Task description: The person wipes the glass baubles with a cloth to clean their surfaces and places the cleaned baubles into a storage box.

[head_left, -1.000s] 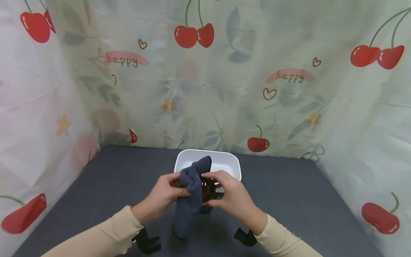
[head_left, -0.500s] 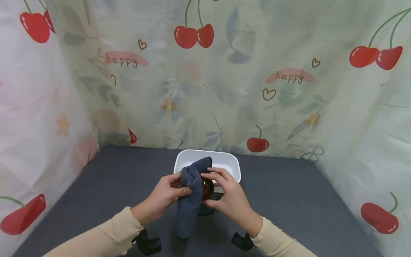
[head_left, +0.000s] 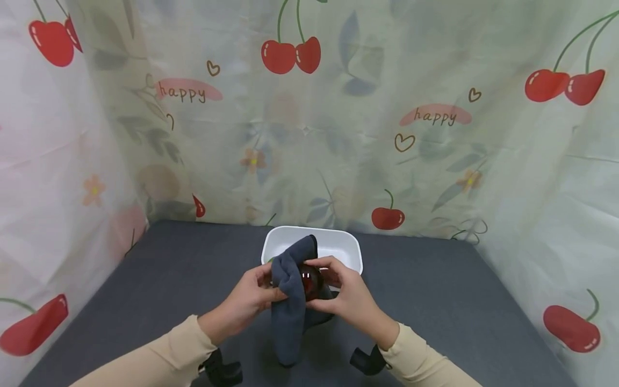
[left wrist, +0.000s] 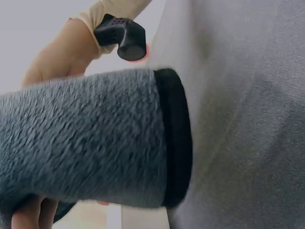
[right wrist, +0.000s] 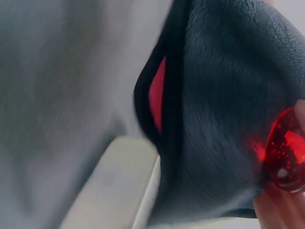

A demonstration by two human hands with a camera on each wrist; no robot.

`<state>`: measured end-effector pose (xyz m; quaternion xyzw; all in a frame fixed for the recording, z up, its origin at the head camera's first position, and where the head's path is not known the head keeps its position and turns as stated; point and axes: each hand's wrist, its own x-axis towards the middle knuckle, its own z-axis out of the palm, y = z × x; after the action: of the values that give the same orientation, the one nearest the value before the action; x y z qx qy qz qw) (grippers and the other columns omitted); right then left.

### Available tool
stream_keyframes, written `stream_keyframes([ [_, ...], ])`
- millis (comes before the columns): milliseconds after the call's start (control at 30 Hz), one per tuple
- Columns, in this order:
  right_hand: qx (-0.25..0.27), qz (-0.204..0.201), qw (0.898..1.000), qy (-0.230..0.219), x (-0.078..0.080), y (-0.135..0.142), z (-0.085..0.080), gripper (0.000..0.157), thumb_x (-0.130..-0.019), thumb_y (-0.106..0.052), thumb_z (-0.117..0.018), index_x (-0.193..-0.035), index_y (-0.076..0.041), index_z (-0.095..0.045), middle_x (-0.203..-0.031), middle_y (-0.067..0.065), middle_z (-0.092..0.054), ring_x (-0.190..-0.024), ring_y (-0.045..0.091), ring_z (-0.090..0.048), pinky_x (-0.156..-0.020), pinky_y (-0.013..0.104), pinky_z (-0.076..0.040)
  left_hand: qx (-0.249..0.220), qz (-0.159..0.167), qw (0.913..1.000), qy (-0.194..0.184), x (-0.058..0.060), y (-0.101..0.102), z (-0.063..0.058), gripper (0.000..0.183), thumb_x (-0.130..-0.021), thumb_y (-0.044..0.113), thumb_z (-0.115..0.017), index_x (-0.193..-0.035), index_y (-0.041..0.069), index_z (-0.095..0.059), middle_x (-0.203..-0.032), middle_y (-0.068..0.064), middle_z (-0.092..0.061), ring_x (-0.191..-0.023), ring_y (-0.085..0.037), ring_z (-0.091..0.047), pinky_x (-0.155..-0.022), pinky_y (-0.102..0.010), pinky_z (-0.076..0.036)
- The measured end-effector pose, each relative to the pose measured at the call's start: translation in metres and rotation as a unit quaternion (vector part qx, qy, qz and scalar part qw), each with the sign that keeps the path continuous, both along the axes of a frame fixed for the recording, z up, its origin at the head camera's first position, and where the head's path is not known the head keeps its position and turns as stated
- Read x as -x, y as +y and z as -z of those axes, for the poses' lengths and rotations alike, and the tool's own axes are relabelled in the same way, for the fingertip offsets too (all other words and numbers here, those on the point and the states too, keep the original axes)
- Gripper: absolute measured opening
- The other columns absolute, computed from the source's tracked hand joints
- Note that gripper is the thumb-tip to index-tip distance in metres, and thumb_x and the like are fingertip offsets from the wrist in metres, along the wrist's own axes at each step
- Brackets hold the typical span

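Note:
A dark blue-grey cloth (head_left: 289, 317) with black edging hangs between the two hands, its lower end dangling over the table. My left hand (head_left: 244, 298) pinches the cloth between thumb and fingers. A glossy, see-through dark red round object (head_left: 310, 280) pokes out on the cloth's right side; its kind cannot be told. Thumb and fingers of my right hand (head_left: 350, 293) grip this red object (right wrist: 286, 152), which lies against the cloth (right wrist: 224, 119) in the right wrist view. The cloth (left wrist: 90, 138) fills much of the left wrist view and hides most of the left hand.
Just behind the hands stands a white rectangular tray (head_left: 345, 244) on the dark grey table (head_left: 425, 290). A curtain (head_left: 338, 134) printed with cherries encloses the table at the back and sides. Black wrist mounts (head_left: 222, 371) sit below the sleeves.
The cloth's hanging end has swung slightly right, and more cloth shows below the red object. My right fingers have shifted a little around the red object. Both hands stay nearly in place.

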<state>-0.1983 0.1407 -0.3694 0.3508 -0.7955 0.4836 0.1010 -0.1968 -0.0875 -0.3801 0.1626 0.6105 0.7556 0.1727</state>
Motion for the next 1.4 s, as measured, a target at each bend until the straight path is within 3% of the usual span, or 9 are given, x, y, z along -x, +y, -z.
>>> stream_keyframes([
  [100,-0.072,0.048,0.993,0.074,-0.003,-0.001,-0.002,0.065,-0.065,-0.007,-0.089,-0.123,-0.011,-0.059,-0.122,0.005,-0.060,-0.110,0.018,-0.061,-0.084,0.027,-0.055,0.013,-0.024,0.9996,0.012,0.001,0.001,0.001,0.062,-0.087,0.007,-0.070,-0.140,-0.009,-0.042,-0.123,-0.011,-0.056,-0.096,-0.013,-0.065,-0.082,-0.031,-0.055],
  [267,-0.196,0.104,0.954,0.200,-0.008,-0.003,-0.007,0.071,-0.061,-0.019,-0.092,-0.123,-0.010,-0.058,-0.112,0.002,-0.058,-0.092,0.011,-0.062,-0.077,0.022,-0.055,0.069,-0.072,0.9943,0.038,0.004,0.003,-0.001,0.048,-0.083,0.000,-0.069,-0.127,-0.012,-0.054,-0.104,-0.006,-0.068,-0.086,-0.012,-0.066,-0.073,-0.029,-0.056],
  [467,-0.074,0.000,0.996,0.054,0.000,0.006,-0.004,0.065,-0.067,-0.006,-0.088,-0.125,-0.013,-0.059,-0.119,0.003,-0.057,-0.107,0.014,-0.061,-0.086,0.023,-0.054,0.070,-0.048,0.9964,0.007,0.003,0.004,-0.004,0.054,-0.083,0.005,-0.071,-0.132,-0.009,-0.052,-0.109,-0.007,-0.067,-0.090,-0.013,-0.064,-0.077,-0.030,-0.055],
  [633,0.058,-0.060,0.994,-0.070,0.007,0.005,0.003,0.067,-0.068,0.007,-0.082,-0.129,-0.008,-0.057,-0.126,0.010,-0.053,-0.115,0.015,-0.056,-0.090,0.032,-0.054,0.050,-0.026,0.9984,0.004,0.004,0.005,-0.006,0.065,-0.084,0.010,-0.072,-0.141,-0.005,-0.044,-0.130,-0.019,-0.056,-0.100,-0.015,-0.064,-0.086,-0.035,-0.054],
  [767,-0.019,0.008,1.000,-0.008,0.003,0.002,-0.002,0.065,-0.066,-0.003,-0.087,-0.125,-0.012,-0.061,-0.118,0.003,-0.054,-0.111,0.013,-0.056,-0.086,0.026,-0.054,0.053,-0.046,0.9974,0.016,0.004,0.004,-0.005,0.056,-0.085,0.004,-0.068,-0.136,-0.009,-0.048,-0.116,-0.012,-0.065,-0.092,-0.012,-0.066,-0.079,-0.031,-0.056],
  [900,-0.122,0.051,0.988,0.084,-0.001,0.001,-0.011,0.065,-0.064,-0.016,-0.091,-0.122,-0.013,-0.061,-0.113,-0.002,-0.057,-0.104,0.012,-0.060,-0.080,0.018,-0.054,0.058,-0.069,0.9957,0.020,0.003,0.000,-0.004,0.042,-0.084,-0.002,-0.065,-0.123,-0.013,-0.056,-0.091,0.001,-0.069,-0.078,-0.008,-0.065,-0.070,-0.025,-0.055],
  [1200,0.023,-0.060,0.995,-0.072,0.002,0.003,-0.014,0.068,-0.065,0.006,-0.085,-0.126,-0.007,-0.056,-0.124,0.012,-0.057,-0.110,0.027,-0.062,-0.082,0.030,-0.056,-0.017,-0.017,0.9995,-0.023,0.000,-0.002,-0.004,0.044,-0.087,-0.002,-0.061,-0.129,-0.012,-0.051,-0.101,0.001,-0.067,-0.091,-0.011,-0.066,-0.077,-0.026,-0.055],
  [1300,-0.034,-0.022,0.999,0.012,0.002,0.001,-0.011,0.073,-0.065,-0.002,-0.088,-0.131,-0.010,-0.057,-0.125,0.007,-0.060,-0.111,0.020,-0.063,-0.084,0.026,-0.055,-0.011,-0.017,0.9997,-0.016,0.001,-0.002,-0.003,0.051,-0.087,0.000,-0.063,-0.134,-0.013,-0.046,-0.107,-0.002,-0.067,-0.095,-0.012,-0.066,-0.079,-0.027,-0.056],
  [1400,-0.113,0.014,0.986,0.122,0.001,0.000,-0.010,0.072,-0.065,-0.011,-0.090,-0.131,-0.014,-0.059,-0.121,0.001,-0.064,-0.107,0.013,-0.062,-0.084,0.021,-0.054,0.007,-0.026,0.9996,-0.008,0.001,-0.004,-0.001,0.052,-0.087,-0.001,-0.064,-0.134,-0.014,-0.046,-0.109,-0.004,-0.067,-0.096,-0.013,-0.066,-0.080,-0.028,-0.055],
])
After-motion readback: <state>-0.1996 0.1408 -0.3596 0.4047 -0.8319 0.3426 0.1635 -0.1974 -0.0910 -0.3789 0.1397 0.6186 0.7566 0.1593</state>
